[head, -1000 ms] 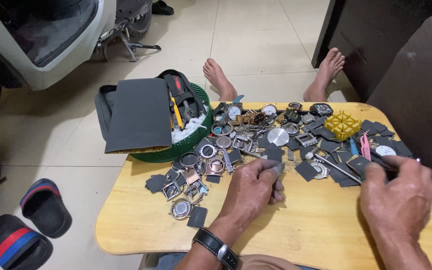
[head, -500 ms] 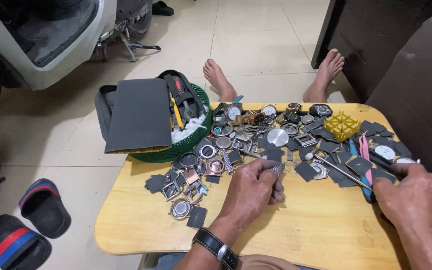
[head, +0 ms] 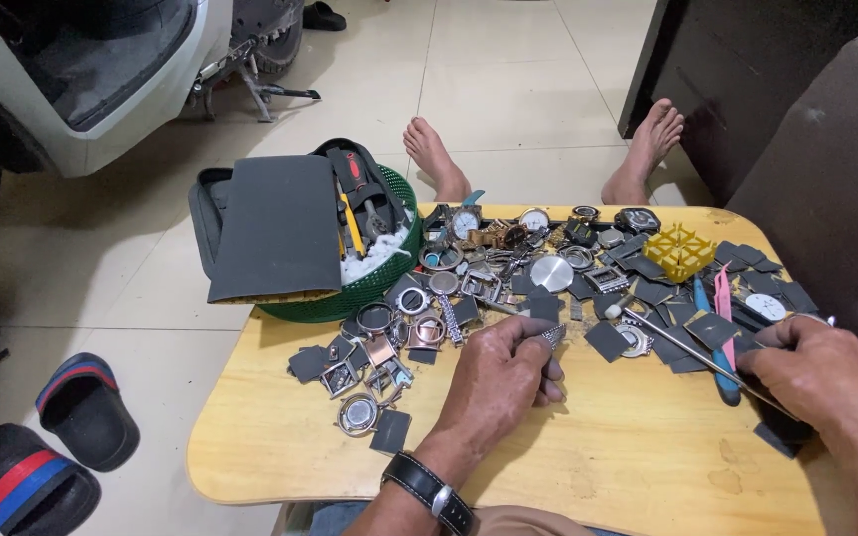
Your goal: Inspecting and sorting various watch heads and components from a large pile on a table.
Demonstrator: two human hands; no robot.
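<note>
Sorting through watch parts on a low wooden table (head: 280, 447).

Resting near the middle of the tabletop, the left hand (head: 503, 382) is closed, pinching a small silvery metal piece (head: 552, 336) between thumb and fingertips; a black wristwatch (head: 429, 489) sits on that wrist. At about 3 o'clock from it, the right hand (head: 826, 377) is closed around a thin metal rod (head: 672, 340), whose tip points toward 10 o'clock into the scattered watch cases (head: 508, 268). A blue-handled tool (head: 715, 342) and a pink strip (head: 724, 303) lie just beside that hand. At 11 o'clock stands a green basket (head: 369, 288) bearing a grey pad (head: 275, 226), and a yellow grid holder (head: 680, 252) lies at 1 o'clock.
</note>
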